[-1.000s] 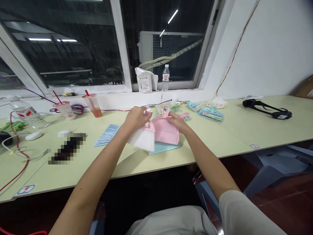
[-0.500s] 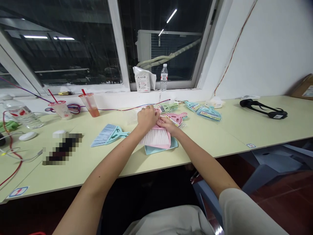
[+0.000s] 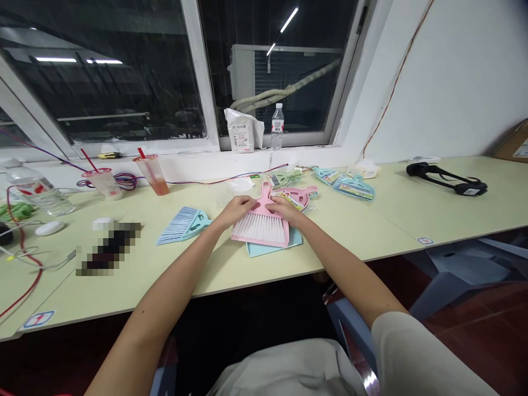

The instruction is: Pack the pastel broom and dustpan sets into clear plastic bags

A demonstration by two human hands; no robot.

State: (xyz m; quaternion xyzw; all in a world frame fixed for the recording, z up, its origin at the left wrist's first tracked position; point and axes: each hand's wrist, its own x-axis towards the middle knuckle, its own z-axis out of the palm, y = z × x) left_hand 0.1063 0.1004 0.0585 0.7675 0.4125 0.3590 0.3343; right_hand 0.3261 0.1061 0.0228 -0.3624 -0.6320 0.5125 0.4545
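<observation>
Pink brush (image 3: 260, 225) covers most of pink dustpan (image 3: 286, 232); blue dustpan (image 3: 274, 250) partly hidden.

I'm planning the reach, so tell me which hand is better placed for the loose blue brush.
Probably the left hand: it is nearer the blue brush. The right hand is farther away, and both hold the pink brush and dustpan.

Bright table (image 3: 363, 225), dark window (image 3: 144, 82), stretched edges

The brush (image 3: 264, 208) is pink with white bristles (image 3: 259, 226); the dustpan (image 3: 285, 236), pink.
</observation>
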